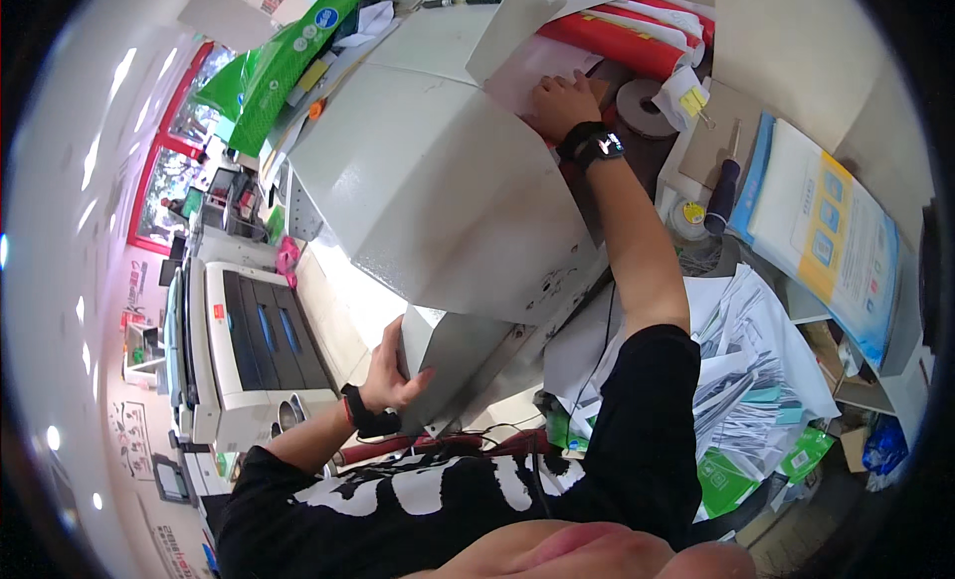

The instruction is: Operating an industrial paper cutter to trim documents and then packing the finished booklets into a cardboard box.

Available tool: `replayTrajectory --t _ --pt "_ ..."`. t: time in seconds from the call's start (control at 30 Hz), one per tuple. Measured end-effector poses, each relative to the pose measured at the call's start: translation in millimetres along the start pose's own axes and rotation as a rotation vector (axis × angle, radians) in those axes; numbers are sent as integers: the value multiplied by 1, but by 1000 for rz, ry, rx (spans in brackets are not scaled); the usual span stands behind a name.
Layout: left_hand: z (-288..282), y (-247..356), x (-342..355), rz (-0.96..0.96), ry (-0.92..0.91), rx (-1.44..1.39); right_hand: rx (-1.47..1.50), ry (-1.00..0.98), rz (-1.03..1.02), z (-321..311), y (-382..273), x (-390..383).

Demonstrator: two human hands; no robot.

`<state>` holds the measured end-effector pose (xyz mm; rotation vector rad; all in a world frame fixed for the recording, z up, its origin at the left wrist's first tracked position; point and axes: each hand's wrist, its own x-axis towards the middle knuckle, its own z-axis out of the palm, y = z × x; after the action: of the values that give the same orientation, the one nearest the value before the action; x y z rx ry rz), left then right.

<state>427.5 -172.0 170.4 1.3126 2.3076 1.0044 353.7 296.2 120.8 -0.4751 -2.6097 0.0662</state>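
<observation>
A large light-grey metal machine housing [428, 171] fills the middle of the view, with scuffs and small holes near its lower right edge. My left hand [383, 378] is curled round the edge of a smaller grey metal box part [453, 365] at the housing's near side, thumb in front. My right hand [565, 103] reaches past the housing's right side and lies with fingers extended on the surface behind it. Just right of those fingers is a grey roll of tape [645, 109]. What lies beneath that palm is hidden.
Red and white rolls [637, 42] lie at the back right. A dark-handled screwdriver [723, 193] rests beside a blue-and-white package [821, 226]. Heaped paper strips [746, 370] sit lower right. A green bag [288, 72] leans far left; a large printer [249, 330] stands beyond at left.
</observation>
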Motion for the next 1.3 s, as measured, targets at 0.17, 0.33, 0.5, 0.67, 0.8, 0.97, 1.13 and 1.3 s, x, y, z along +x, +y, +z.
replayTrajectory --t 0.17,0.33,0.5,0.67,0.8,0.97,1.13,1.3 --pt "-3 -2 -2 -12 -11 -26 -44 -171 -99 -34 -11 -3" --pt "-6 10 4 21 -34 -13 42 355 -140 -34 -5 -19" --pt "-4 16 4 50 -31 -56 447 121 140 -81 19 -40" --pt "-2 12 1 78 18 -30 355 671 612 -166 17 -116" --pt "-16 11 4 50 -84 -91 321 1142 713 -223 -5 -205" --pt "-9 -43 13 314 -207 -480 109 1353 629 -296 -148 -278" --pt "-115 -82 18 669 -129 -823 -234 590 302 -286 -396 -254" --pt "-248 -152 8 1236 385 -519 -92 80 -56 -176 -531 -218"
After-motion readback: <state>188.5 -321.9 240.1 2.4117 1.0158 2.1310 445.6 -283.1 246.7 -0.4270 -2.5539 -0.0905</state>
